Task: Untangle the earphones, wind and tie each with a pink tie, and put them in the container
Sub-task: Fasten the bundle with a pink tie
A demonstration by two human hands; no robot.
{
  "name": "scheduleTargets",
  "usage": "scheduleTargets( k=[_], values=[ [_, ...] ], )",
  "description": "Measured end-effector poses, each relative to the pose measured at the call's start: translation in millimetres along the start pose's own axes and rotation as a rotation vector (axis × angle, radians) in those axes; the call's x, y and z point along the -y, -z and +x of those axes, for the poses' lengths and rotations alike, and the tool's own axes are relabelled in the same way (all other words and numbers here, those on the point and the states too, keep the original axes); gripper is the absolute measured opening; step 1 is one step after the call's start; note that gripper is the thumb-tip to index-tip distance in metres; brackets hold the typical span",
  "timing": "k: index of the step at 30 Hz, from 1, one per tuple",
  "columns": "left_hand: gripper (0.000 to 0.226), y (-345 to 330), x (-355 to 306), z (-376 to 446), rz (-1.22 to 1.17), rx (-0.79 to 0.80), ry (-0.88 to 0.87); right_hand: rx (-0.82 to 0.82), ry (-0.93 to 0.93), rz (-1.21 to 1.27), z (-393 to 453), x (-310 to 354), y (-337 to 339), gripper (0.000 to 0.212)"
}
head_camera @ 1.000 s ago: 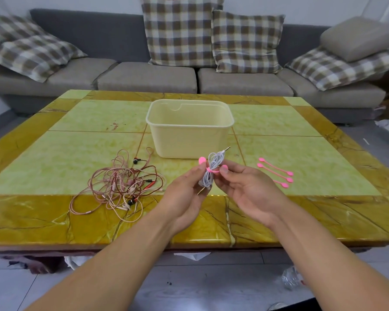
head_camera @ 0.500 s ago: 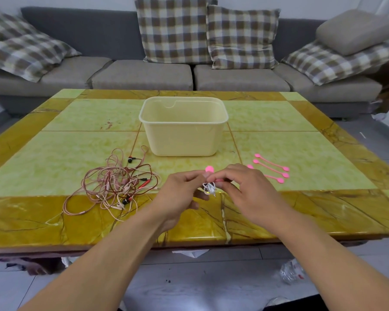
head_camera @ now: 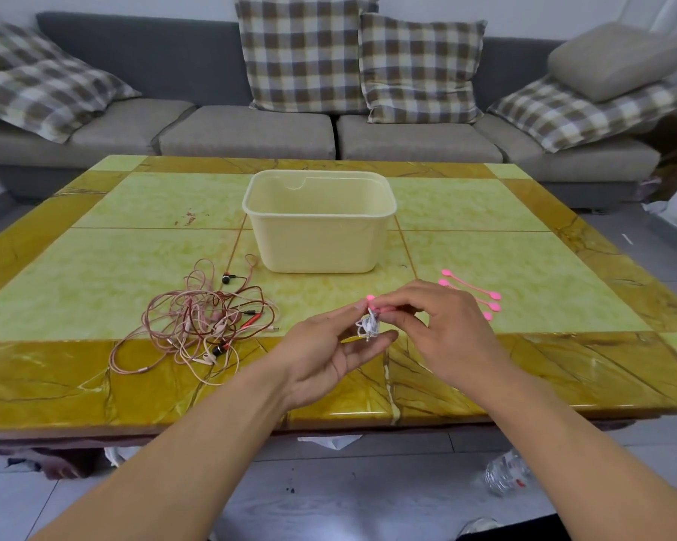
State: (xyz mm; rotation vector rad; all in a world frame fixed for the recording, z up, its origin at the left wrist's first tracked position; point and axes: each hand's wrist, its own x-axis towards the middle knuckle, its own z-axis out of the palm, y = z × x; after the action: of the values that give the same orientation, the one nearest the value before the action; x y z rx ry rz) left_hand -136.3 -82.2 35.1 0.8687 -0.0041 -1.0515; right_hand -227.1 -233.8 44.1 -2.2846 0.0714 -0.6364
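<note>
First white earphone coil (head_camera: 370, 326), wound and mid-tie, pinched between left hand (head_camera: 331, 355) and right hand (head_camera: 442, 326) with pink tie (head_camera: 379, 306) across its top, long axis roughly 12-to-6; container (head_camera: 321, 244) at 12 looks empty, pink-red tangle (head_camera: 204, 318) at 9 untouched, spare ties (head_camera: 473, 292) at 2.

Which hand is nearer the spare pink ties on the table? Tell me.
Right. The right hand sits just beside the spare ties, partly covering the nearest one. The left hand is farther off, on the other side of the white earphone bundle.
</note>
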Motion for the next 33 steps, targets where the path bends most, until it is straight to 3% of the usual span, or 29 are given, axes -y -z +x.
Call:
scheduleTargets(
  k=[5, 10, 16, 23, 33],
  values=[
    [0.025, 4.5, 4.6, 4.8, 0.103, -0.027, -0.050, -0.007, -0.319, 0.289, 3.8, 2.7, -0.8, 0.028],
    [0.030, 4.2, 11.5, 9.5, 0.185, -0.039, -0.097, -0.002, -0.394, 0.319, 3.8, 0.8, 0.0, 0.010],
    [0.026, 5.4, 12.5, 12.2, 0.199, -0.020, -0.026, 0.069, -0.277, 0.114, 7.1, -8.2, 3.1, 0.015],
    [0.020, 6.0, 13.9, 13.4, 0.386, -0.030, 0.010, 0.107, -0.296, 0.045, 4.7, -13.5, 9.3, 0.027],
    [0.034, 5.8, 13.7, 14.8, 0.380, -0.049, -0.013, 0.080, -0.273, -0.109, 1.7, -19.7, 7.7, 0.012]
  ],
)
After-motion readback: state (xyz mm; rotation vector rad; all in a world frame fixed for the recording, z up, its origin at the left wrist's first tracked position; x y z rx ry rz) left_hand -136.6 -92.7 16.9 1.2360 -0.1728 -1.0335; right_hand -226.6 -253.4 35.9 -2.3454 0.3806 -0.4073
